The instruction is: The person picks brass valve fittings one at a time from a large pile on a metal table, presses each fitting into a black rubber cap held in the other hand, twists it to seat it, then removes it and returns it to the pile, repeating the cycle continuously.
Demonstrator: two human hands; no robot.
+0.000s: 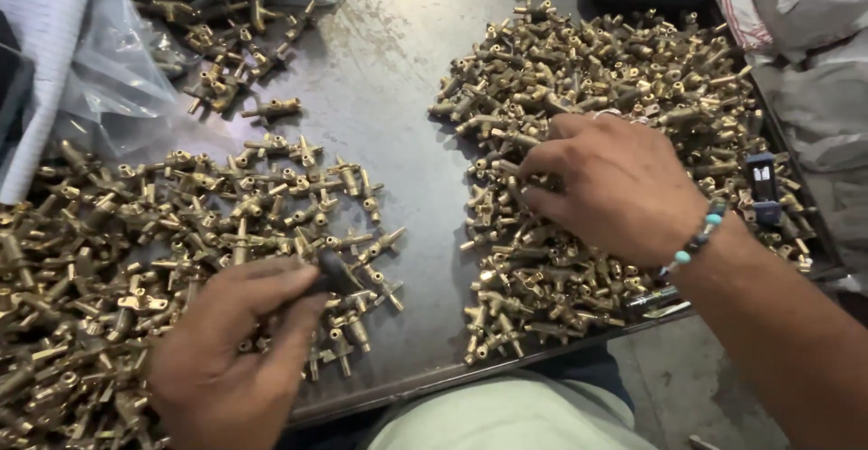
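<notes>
Head view: left hand fingers pinch dark tool over left brass fitting pile; right hand fingers curled, picking in right pile on table. Fittings likely small, rigid, dense; grip at stem.

Left hand pinching dark tool, right hand in brass fittings

- On the grey metal tabletop lie three heaps of small brass valve fittings.
- The largest heap lies right of the tabletop's bare middle strip.
- A second heap lies left of that strip.
- A smaller cluster lies behind the left heap, beside a clear plastic bag.
</notes>
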